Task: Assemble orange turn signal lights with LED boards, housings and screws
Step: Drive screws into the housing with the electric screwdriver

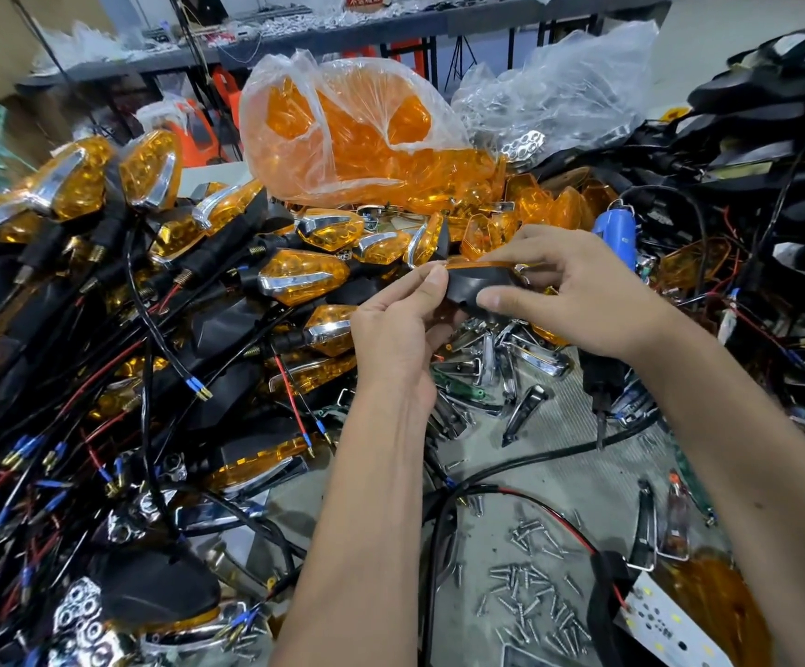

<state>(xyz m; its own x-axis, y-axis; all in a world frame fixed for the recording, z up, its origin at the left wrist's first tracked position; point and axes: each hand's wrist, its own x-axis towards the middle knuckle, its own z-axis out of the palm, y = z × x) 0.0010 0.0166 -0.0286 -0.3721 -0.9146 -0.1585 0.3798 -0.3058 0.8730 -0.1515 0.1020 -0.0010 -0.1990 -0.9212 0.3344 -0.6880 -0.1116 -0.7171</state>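
Both hands hold one turn signal light (475,284) above the table, its black housing facing me and an orange lens edge along its top. My left hand (398,324) pinches its left end between thumb and fingers. My right hand (569,291) grips its right side, thumb pressed on the black housing. Loose screws (532,594) lie scattered on the grey table near the front. A white LED board (665,628) lies at the lower right beside an orange lens (708,599). Chrome trim pieces (501,377) lie under my hands.
Finished orange lights with black stems and wires (159,291) are piled across the left. A clear bag of orange lenses (352,137) stands behind. Black housings with wires (771,151) stack at the right. A blue tool (617,233) lies right of my hands.
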